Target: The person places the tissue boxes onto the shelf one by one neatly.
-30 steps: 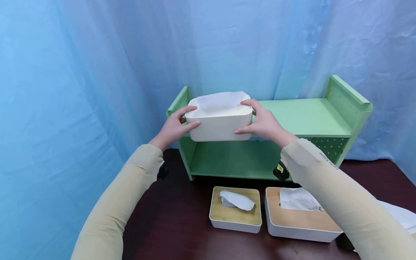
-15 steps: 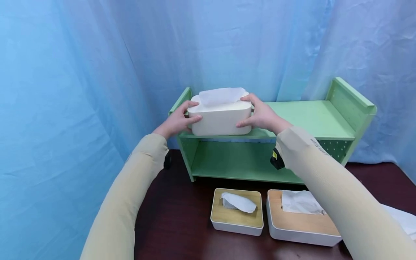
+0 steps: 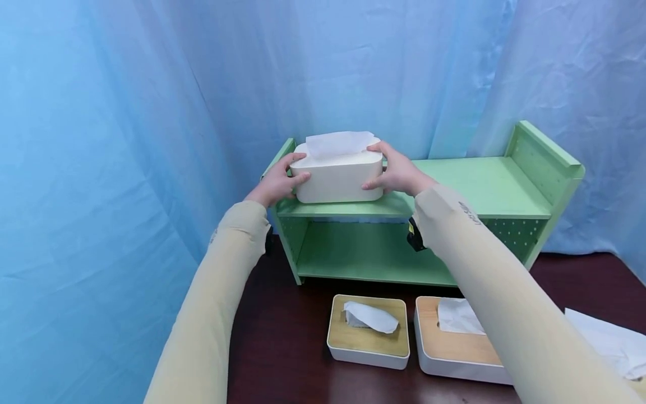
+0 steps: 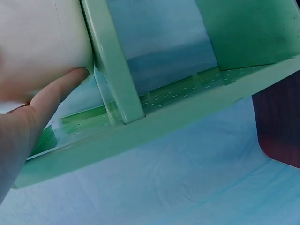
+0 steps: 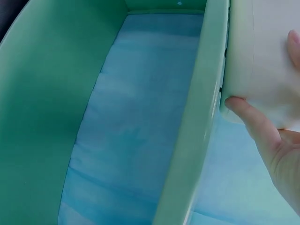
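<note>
A white tissue box (image 3: 339, 184) with rounded corners has a tissue standing out of its top. It sits level at the left end of the green rack's upper shelf (image 3: 469, 182), its base seeming to touch the board. My left hand (image 3: 278, 178) grips its left end, thumb on the front face and fingers over the top. The right hand (image 3: 400, 170) holds the other end in much the same way. In the left wrist view, a finger of the left hand (image 4: 47, 101) lies along the box's lower corner (image 4: 37, 33). The right wrist view shows the right hand (image 5: 269, 136) against the box.
On the dark table (image 3: 282, 348) before the rack stand a small tissue box with a wooden lid (image 3: 348, 339) and a larger one (image 3: 449, 350), partly behind the right sleeve. White paper (image 3: 610, 342) lies at the right. The rack's lower shelf (image 3: 373, 252) is beneath; blue curtain hangs behind.
Both hands have carried the white tissue box away from me and slightly left, from in front of the upper shelf onto its left end. The grip looks the same.
</note>
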`<state>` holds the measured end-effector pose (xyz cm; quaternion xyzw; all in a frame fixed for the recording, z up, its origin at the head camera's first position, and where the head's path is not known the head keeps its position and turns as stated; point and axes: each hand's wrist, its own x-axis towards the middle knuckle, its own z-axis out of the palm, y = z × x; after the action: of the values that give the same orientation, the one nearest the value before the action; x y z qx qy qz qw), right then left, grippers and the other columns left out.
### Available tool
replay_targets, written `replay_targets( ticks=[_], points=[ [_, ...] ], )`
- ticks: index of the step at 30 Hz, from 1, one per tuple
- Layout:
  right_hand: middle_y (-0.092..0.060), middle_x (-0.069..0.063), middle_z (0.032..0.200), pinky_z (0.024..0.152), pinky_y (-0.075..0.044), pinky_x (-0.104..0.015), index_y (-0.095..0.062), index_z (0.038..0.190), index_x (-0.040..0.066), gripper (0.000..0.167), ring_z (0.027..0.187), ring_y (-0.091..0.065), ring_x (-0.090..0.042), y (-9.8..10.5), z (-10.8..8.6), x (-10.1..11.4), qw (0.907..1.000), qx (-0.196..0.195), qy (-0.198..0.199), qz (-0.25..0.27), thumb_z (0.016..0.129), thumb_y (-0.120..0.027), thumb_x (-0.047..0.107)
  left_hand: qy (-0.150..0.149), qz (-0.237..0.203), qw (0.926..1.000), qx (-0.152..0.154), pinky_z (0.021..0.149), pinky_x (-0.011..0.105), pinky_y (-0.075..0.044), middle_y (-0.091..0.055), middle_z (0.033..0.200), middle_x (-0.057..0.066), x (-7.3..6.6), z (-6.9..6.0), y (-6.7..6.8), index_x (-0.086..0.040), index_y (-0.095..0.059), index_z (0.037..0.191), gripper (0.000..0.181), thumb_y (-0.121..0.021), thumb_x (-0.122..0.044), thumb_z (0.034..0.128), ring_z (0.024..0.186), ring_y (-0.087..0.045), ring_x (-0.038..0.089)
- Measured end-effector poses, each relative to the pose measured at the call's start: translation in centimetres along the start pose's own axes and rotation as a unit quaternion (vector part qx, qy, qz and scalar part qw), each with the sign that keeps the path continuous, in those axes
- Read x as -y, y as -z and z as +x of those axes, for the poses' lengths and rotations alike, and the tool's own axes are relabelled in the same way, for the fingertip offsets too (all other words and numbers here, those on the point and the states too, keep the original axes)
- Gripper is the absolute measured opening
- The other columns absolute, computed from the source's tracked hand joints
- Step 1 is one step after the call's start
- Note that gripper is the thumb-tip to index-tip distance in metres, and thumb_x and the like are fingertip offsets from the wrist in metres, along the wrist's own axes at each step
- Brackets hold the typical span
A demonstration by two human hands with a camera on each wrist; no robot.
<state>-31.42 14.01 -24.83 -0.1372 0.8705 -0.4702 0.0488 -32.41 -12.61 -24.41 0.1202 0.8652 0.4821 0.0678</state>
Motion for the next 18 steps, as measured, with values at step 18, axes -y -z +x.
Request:
replay_targets(
  ticks=[18],
  points=[
    [-0.028, -0.016, 0.151, 0.084, -0.050, -0.049, -0.025, 0.150, 0.018, 0.088, 0.117, -0.046, -0.037, -0.9, 1.1, 0.3, 0.9987, -0.046, 0.007, -0.024, 0.079, -0.076, 0.008, 0.002, 0.011, 0.9979, -0.064, 0.091, 0.049, -0.048, -0.030, 0.152, 0.009, 0.1, 0.3, -0.2, -0.021, -0.032, 0.147, 0.055, -0.054, -0.021, 0.0970, 0.133, -0.039, 0.030]
  ],
)
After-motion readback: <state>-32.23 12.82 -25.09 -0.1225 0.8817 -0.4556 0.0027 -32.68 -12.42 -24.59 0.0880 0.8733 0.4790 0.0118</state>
